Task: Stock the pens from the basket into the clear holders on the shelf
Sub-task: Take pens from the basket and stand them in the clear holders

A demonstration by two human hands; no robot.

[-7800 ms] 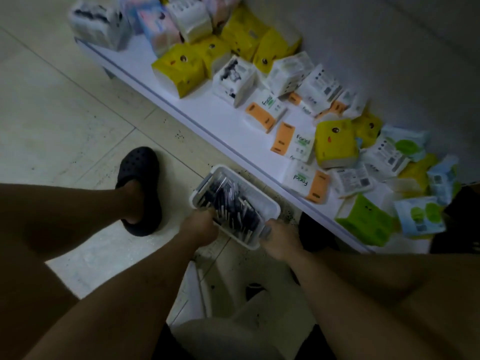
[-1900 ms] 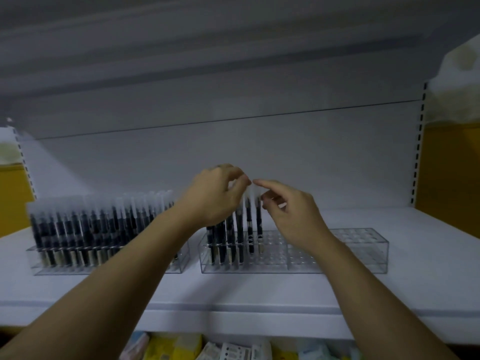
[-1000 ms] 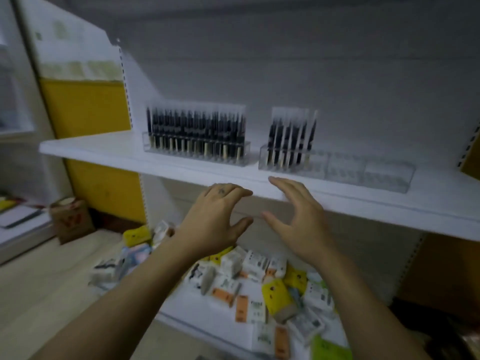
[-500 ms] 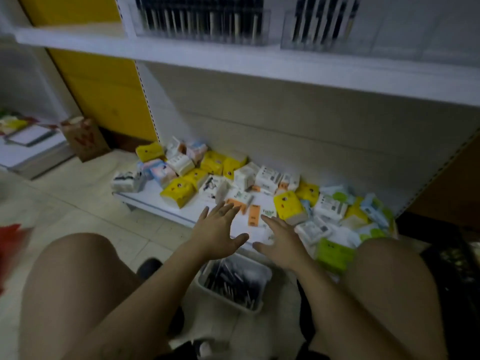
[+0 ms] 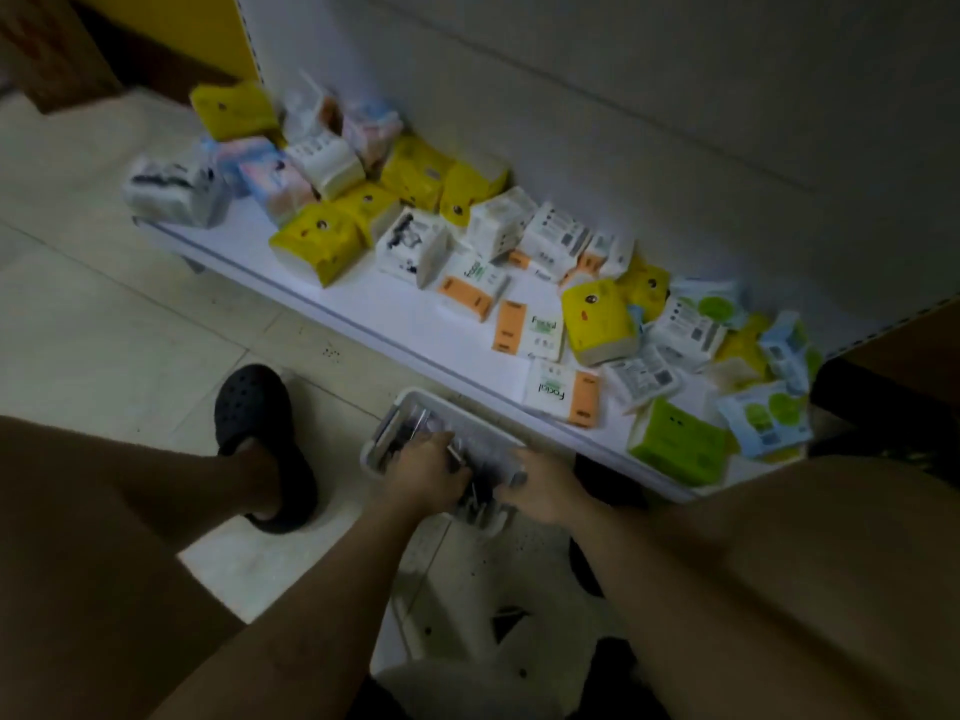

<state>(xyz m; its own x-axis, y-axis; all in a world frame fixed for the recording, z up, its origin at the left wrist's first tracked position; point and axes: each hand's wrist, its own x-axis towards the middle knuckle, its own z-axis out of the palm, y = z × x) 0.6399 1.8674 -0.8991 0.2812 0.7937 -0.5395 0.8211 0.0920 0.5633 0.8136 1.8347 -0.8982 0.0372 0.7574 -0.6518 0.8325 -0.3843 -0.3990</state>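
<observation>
In the basket (image 5: 402, 400), pens (image 5: 480, 493) lie under left hand (image 5: 423, 472) and right hand (image 5: 543, 491).

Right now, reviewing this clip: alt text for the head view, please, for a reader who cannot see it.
The left hand and right hand reach into a white basket of dark pens on the floor, beside a low white shelf strewn with tissue packs; their grip is too blurred to tell.

Right of centre, "Facial" reads on an orange-and-white tissue pack (image 5: 530, 327) lying on the low white shelf (image 5: 395, 309), and upside down on a second pack (image 5: 563, 393) just below it.
</observation>
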